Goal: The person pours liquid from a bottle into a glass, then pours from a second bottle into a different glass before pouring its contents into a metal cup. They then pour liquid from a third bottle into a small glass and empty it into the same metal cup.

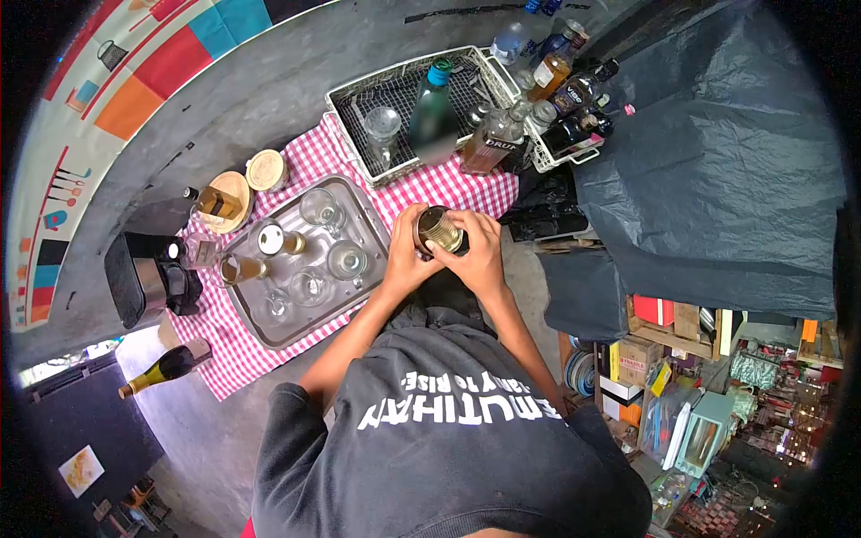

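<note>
My left hand (407, 249) and my right hand (479, 251) are both closed around a round golden vessel (441, 230) with a dark rim. They hold it in front of my chest, just off the tray's right side. From above, its inside looks gold with ring-like lines; I cannot make out its exact kind. To the left of my hands lies a grey metal tray (300, 328). Clear stemmed glasses stand on it, among them one wide glass (347, 260), along with an amber-coloured glass (240, 269) and a small white-topped container (271, 238).
A red-and-white checked cloth (220, 366) covers the table. Behind are a white wire basket (350, 134) with a green bottle (434, 112), and a square liquor bottle (493, 143). A dark bottle (169, 366) stands near the left edge, by a black appliance (134, 278). Dark plastic sheeting (708, 179) hangs right.
</note>
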Tool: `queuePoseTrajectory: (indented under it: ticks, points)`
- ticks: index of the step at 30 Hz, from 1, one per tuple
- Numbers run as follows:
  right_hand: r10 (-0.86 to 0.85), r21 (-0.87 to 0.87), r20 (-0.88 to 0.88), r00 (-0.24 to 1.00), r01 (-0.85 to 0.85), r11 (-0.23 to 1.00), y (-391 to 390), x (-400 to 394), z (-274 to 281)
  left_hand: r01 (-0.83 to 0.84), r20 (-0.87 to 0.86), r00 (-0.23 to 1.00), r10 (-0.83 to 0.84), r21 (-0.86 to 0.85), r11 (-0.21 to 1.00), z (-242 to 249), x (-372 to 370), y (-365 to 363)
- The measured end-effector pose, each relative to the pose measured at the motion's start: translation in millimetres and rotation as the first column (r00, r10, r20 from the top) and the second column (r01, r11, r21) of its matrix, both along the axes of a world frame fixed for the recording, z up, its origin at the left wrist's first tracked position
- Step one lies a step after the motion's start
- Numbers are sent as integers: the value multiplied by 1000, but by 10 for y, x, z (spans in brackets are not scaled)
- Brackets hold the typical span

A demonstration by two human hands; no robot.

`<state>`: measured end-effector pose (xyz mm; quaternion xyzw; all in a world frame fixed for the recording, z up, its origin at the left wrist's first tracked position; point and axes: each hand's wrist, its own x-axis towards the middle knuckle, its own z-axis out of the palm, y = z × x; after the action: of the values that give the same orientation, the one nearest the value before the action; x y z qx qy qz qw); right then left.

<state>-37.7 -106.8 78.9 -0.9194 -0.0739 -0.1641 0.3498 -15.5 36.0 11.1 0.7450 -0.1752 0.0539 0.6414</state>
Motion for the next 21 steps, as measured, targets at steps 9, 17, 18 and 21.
queuePoseTrajectory:
  ticks: [9, 17, 18, 21]
  points:
    - [-10, -9, -11, 1000, 10, 1000, 3, -16, 20, 0, 39, 999, -1, 5, 1000, 11, 10, -8]
    - [-28, -28, 3, 1000, 28, 999, -9, -25, 7, 7, 38, 999, -8, 17, 1000, -1, 6, -28]
    - [-27, -29, 2, 1000, 27, 999, -11, -25, 11, 6, 37, 999, -7, 16, 1000, -9, 6, -32]
    - [-24, -37, -14, 1000, 23, 999, -18, -21, 24, 1, 60, 998, -2, 17, 1000, -21, 10, -40]
